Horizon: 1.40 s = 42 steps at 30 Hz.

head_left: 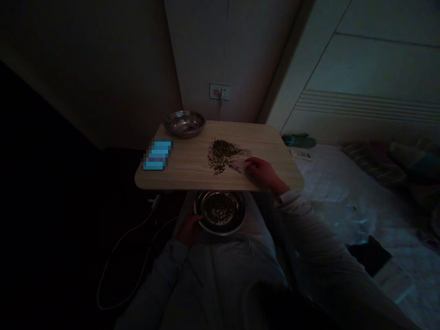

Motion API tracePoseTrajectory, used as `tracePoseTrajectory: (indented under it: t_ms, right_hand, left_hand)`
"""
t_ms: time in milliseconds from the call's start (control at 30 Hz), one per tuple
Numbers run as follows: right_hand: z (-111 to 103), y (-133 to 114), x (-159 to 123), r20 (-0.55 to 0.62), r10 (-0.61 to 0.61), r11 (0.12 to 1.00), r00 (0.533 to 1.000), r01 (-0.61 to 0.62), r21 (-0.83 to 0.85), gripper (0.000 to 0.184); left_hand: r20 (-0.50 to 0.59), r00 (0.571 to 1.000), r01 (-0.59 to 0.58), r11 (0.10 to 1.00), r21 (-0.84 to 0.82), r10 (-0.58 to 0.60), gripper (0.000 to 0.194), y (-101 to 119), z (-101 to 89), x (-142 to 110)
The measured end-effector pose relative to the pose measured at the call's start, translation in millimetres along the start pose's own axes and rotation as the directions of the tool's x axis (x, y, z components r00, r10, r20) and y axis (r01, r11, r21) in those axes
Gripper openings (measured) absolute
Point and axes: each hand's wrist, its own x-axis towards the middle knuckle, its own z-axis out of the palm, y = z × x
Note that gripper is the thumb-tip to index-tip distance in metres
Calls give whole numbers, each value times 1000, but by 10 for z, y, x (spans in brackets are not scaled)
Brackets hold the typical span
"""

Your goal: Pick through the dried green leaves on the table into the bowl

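Note:
A loose pile of small dark green grains (pixel 222 153), likely beans or peppercorns, is spread over the wooden table top (pixel 185 172). At the right edge of the pile is my right hand (pixel 260 171), its fingers curled together. A pale, thin patch lies by the fingertips among scattered grains; too dim to tell what it is. On my lap, under the table's front edge, sits a steel bowl (pixel 237 225) with more grains inside. My left hand (pixel 190 228) grips this bowl's left rim, thumb over the edge.
Another steel bowl (pixel 184 124) stands at the table's back left corner, near a lit phone (pixel 158 155). A wall socket (pixel 219 91) has a plug and cord. White cable (pixel 110 256) loops at the left. A bed (pixel 330 183) with a green bottle (pixel 299 140) adjoins the right side.

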Motion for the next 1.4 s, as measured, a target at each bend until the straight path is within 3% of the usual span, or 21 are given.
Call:
tracePoseTrajectory:
  t_ms: [367,767,967,1200,1400]
  right_hand:
    - [145,-132,92,7,-21,1000,1000,21,-7,28]
    - [124,-313,-153,124,-71,995,990,79,-55,30]
    - [86,-247,-241,122,-162,987,979,160,20,29]
    - [8,-122,-313,69,-113,990,991,107,96,28]
    - [9,-114,-387,109,-131,985,985,117,127,28]
  left_hand:
    - [-19,1000,7,1000,-24,-8,55,-18,-3,12]
    - [-19,1000,10,1000,-23,-11,50,3,-9,16]
    - [-10,1000,0,998,-59,0,55,10,3,10]
    - [7,1000,6,999,-42,-6,60,4,-9,33]
    - [23,999,-48,998,-38,49,57,-18,-57,62]
